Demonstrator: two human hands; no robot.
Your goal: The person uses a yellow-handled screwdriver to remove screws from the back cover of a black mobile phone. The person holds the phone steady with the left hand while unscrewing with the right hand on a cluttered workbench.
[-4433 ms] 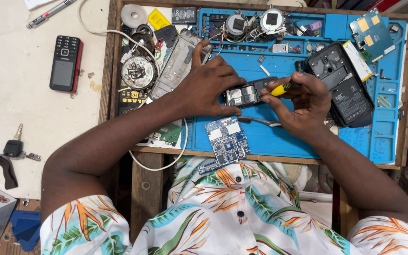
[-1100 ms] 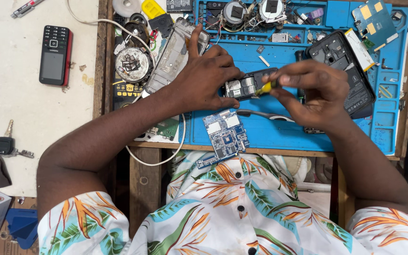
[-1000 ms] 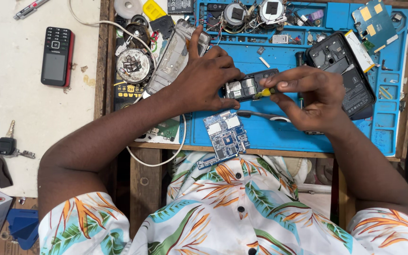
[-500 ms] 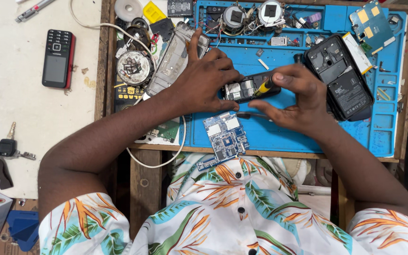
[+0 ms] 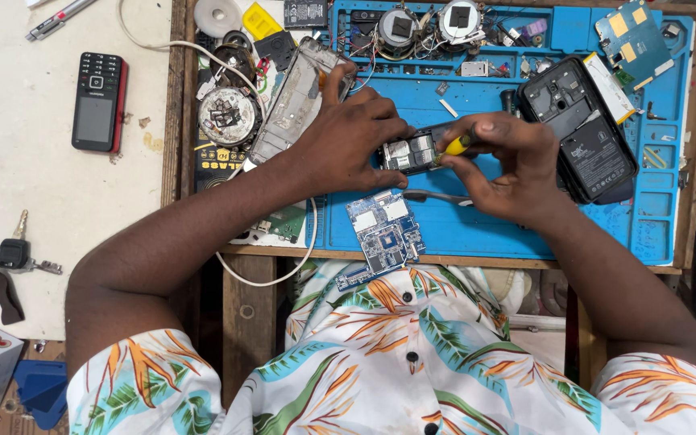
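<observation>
Overhead view of a repair bench, with the blue work mat (image 5: 493, 234) as the reference for all positions. Near the mat's centre lies a small opened phone (image 5: 412, 151), its far end covered by the left hand (image 5: 352, 145) and its near end by the right hand (image 5: 501, 157), so only a short middle stretch of metal shields shows. The left hand's fingers are pressed together over the phone's left part, thumb and fingertips clamping it against the mat. The right hand's fingers pinch a screwdriver with a yellow handle (image 5: 457, 145); its tip, where it meets the phone, is too small to make out, and most of the handle is hidden inside the fist. A thin dark tool (image 5: 437, 196) lies on the mat just below the right hand, partly under the palm. Compared with the frame half a second before, the right hand has shifted slightly left and closed more tightly around the screwdriver, while the left hand's grip is unchanged. At the mat's lower edge, below the phone, a blue circuit board (image 5: 384, 234) overhangs toward the shirt. On the mat's right side rests a larger black phone with its back removed (image 5: 586, 133). Left of the mat, well apart on the pale table, lies a red-and-black keypad phone (image 5: 98, 101).
</observation>
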